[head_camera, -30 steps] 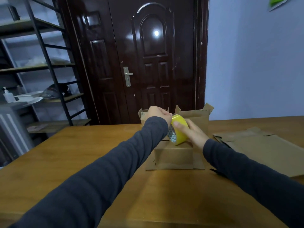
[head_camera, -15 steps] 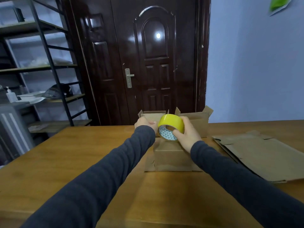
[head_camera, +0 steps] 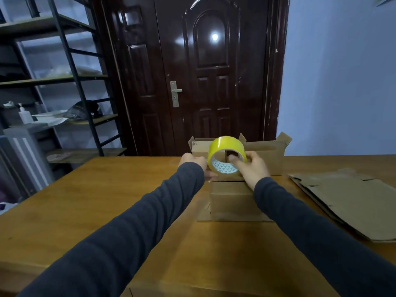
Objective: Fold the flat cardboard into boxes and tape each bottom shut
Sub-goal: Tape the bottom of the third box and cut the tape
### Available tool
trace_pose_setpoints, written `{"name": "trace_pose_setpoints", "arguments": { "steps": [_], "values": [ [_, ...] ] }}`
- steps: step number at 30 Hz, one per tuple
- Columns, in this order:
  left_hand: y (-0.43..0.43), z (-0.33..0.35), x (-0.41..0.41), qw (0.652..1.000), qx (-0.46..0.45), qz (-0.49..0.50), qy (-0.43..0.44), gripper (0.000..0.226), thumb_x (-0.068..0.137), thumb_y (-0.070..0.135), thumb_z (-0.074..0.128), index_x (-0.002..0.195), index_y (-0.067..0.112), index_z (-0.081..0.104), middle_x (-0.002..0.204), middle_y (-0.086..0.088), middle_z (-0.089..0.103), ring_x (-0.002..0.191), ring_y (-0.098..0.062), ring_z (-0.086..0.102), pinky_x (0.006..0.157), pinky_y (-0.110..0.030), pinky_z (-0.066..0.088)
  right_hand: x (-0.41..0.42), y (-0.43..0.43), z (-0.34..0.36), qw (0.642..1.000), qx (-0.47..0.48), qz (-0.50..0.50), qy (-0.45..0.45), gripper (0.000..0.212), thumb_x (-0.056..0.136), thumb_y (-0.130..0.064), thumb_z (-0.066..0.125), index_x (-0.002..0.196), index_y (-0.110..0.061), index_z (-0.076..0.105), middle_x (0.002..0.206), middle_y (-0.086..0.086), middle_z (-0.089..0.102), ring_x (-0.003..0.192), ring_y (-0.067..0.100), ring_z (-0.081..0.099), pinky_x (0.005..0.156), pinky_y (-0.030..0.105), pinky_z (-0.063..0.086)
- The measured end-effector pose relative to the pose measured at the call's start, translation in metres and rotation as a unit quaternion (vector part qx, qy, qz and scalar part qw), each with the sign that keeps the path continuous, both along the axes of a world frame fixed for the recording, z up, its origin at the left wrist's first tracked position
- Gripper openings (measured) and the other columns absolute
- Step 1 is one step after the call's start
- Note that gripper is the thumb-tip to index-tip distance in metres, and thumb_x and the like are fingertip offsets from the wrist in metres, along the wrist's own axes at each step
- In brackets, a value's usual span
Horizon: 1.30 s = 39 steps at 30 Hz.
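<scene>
A small folded cardboard box [head_camera: 231, 200] stands bottom-up in the middle of the wooden table [head_camera: 85, 206]. Over its top my right hand [head_camera: 250, 168] grips a yellow tape roll [head_camera: 225, 154], with a finger through the core. My left hand [head_camera: 194, 162] sits at the roll's left side, fingers curled at the tape and the box's far top edge; what they pinch is hidden. Two open boxes [head_camera: 263, 153] stand behind. A stack of flat cardboard [head_camera: 347, 200] lies at the right.
A dark door [head_camera: 205, 71] stands behind the table. A black metal shelf rack [head_camera: 64, 82] holding a cap, a bottle and papers fills the left. The blue wall [head_camera: 342, 82] is at the right.
The tape roll has risen and turned upright over the box, its open core now facing me. My left hand slid from the far box's edge down to the roll's left side.
</scene>
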<state>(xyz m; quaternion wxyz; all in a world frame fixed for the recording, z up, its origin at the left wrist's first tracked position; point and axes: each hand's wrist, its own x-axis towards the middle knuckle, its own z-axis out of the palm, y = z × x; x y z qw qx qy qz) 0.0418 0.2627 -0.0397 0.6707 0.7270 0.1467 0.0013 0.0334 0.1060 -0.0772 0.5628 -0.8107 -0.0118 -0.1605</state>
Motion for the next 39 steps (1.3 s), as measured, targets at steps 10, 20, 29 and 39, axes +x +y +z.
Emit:
{"name": "trace_pose_setpoints", "arguments": {
  "steps": [10, 20, 29, 39],
  "values": [
    [-0.002, 0.001, -0.014, 0.999, -0.029, -0.012, 0.035, 0.016, 0.094, -0.002, 0.043, 0.105, -0.002, 0.054, 0.083, -0.017, 0.069, 0.048, -0.024, 0.067, 0.047, -0.029, 0.055, 0.003, 0.008, 0.000, 0.997, 0.039, 0.057, 0.043, 0.022, 0.093, -0.028, 0.055, 0.111, -0.017, 0.060, 0.107, 0.005, 0.066, 0.102, 0.026, 0.060, 0.089, 0.034, 0.046],
    [0.005, -0.036, -0.002, 0.995, -0.028, 0.090, -0.022, 0.010, 0.083, 0.017, 0.048, 0.074, 0.013, 0.048, 0.071, -0.013, 0.067, 0.070, -0.026, 0.065, 0.070, -0.032, 0.054, 0.004, -0.002, -0.001, 0.993, 0.112, 0.031, -0.002, 0.018, 0.089, -0.001, 0.048, 0.093, -0.016, 0.058, 0.095, 0.012, 0.066, 0.094, 0.025, 0.059, 0.087, 0.036, 0.048],
    [0.046, -0.032, -0.027, 0.988, -0.108, 0.111, -0.004, 0.027, 0.097, 0.003, 0.036, 0.123, 0.001, 0.041, 0.077, -0.009, 0.068, 0.068, -0.018, 0.061, 0.064, -0.030, 0.047, 0.003, 0.008, -0.004, 0.996, 0.046, 0.019, -0.069, 0.034, 0.090, -0.002, 0.043, 0.108, -0.029, 0.053, 0.087, -0.009, 0.057, 0.089, 0.018, 0.058, 0.079, 0.032, 0.049],
    [0.039, -0.048, -0.047, 0.988, -0.097, 0.013, 0.116, 0.017, 0.096, 0.014, 0.043, 0.084, 0.014, 0.055, 0.083, 0.000, 0.065, 0.070, -0.011, 0.055, 0.067, -0.025, 0.041, 0.000, 0.006, -0.004, 0.982, 0.179, -0.025, -0.062, 0.047, 0.087, 0.006, 0.043, 0.119, -0.027, 0.053, 0.095, -0.009, 0.051, 0.081, 0.015, 0.060, 0.076, 0.044, 0.059]
  ]
}}
